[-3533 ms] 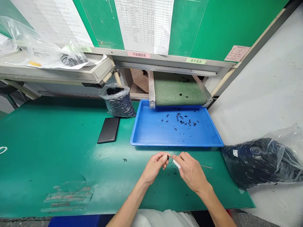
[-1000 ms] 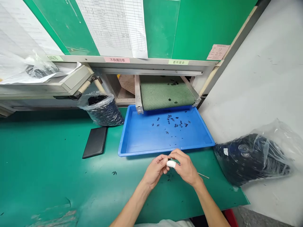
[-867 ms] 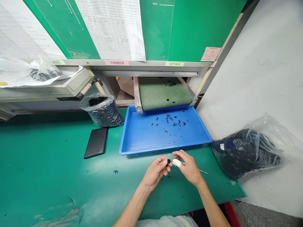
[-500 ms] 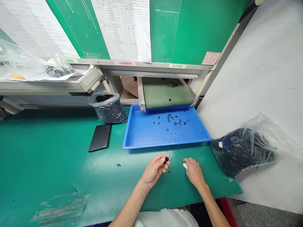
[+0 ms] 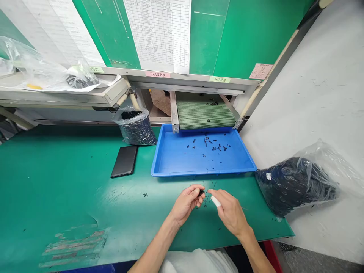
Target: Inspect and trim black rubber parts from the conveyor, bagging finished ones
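The left hand [image 5: 184, 204] pinches a small round black part [image 5: 201, 192] above the glossy green surface [image 5: 71, 189]; it looks light and stiff, best held by its sides. Whether the right hand [image 5: 231, 213] grasps anything, I cannot tell. Ahead stands the rectangular blue plastic tray [image 5: 199, 174], rim raised; room opens leftward.

The plastic tray [image 5: 170, 167] was plain blue, speckled with black scraps [image 5: 206, 140]. In front of it, the small part [image 5: 200, 192] in the left hand [image 5: 184, 203] was black, the thumb cover [image 5: 215, 201] on the right hand [image 5: 232, 212] white. Behind the tray, the conveyor belt [image 5: 196, 112] was green with fine darker lines. Left of it, the flat cover [image 5: 124, 162] was black; right of it, the clear bag [image 5: 298, 182] showed blue-black contents. Beneath it, the tabletop [image 5: 71, 182] was green. Above it, the chart [image 5: 162, 34] was white with a dark grid.
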The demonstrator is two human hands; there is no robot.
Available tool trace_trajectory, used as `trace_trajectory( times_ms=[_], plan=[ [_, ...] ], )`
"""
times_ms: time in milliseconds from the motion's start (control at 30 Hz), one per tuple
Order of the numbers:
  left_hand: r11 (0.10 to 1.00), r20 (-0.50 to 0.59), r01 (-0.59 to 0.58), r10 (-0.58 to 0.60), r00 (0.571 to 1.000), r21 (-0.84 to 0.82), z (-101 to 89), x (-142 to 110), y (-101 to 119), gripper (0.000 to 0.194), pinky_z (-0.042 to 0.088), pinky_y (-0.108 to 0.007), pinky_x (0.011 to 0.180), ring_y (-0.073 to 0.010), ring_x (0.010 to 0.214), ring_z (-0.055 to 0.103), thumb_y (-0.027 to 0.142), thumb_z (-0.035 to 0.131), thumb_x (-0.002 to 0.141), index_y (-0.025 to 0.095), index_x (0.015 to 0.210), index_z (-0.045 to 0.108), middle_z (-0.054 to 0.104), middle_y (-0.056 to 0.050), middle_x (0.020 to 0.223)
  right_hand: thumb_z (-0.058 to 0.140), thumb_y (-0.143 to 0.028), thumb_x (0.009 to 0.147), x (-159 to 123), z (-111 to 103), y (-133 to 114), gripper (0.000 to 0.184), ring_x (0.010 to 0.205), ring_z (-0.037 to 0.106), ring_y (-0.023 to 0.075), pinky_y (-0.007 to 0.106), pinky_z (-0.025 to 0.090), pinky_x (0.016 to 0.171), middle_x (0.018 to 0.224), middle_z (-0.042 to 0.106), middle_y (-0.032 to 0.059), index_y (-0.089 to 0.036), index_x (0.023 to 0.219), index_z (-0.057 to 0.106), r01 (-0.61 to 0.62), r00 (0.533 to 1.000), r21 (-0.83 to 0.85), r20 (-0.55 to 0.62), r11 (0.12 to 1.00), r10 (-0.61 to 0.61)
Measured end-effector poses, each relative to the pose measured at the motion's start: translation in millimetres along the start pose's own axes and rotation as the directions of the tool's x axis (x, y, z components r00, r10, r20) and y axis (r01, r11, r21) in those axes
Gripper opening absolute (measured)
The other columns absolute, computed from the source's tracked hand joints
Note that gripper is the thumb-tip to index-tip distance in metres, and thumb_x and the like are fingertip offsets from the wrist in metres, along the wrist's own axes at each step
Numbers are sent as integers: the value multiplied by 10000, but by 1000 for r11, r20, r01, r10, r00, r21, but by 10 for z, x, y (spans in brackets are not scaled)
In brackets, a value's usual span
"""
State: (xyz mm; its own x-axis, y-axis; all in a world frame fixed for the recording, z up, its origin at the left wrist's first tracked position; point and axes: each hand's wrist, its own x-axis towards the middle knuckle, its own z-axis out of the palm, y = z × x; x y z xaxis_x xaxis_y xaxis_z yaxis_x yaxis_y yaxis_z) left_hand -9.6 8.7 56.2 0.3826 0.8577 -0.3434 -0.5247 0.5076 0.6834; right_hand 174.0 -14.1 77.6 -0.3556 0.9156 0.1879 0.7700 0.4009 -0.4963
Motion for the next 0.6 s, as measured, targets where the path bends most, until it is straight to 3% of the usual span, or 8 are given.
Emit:
trace_trajectory(
  times_ms=[133,600],
  plan=[
    [999,-2,-2,2,1000,35,-9,8,5,319,384,-216,558,-81,584,523,379,689,760,123,943,639,624,-35,733,357,9,742,71,-6,-72,520,803,551,182,291,446,679,878,623,33,-226,1167,543,55,997,-153,68,987,-45],
    [976,-31,-75,84,996,204,-91,61,-48,327,375,-224,546,-87,565,487,435,685,745,127,836,620,601,-26,701,393,0,760,185,32,-85,469,709,531,171,278,374,614,790,622,13,-268,1102,571,97,978,-343,207,934,-25]
  ],
)
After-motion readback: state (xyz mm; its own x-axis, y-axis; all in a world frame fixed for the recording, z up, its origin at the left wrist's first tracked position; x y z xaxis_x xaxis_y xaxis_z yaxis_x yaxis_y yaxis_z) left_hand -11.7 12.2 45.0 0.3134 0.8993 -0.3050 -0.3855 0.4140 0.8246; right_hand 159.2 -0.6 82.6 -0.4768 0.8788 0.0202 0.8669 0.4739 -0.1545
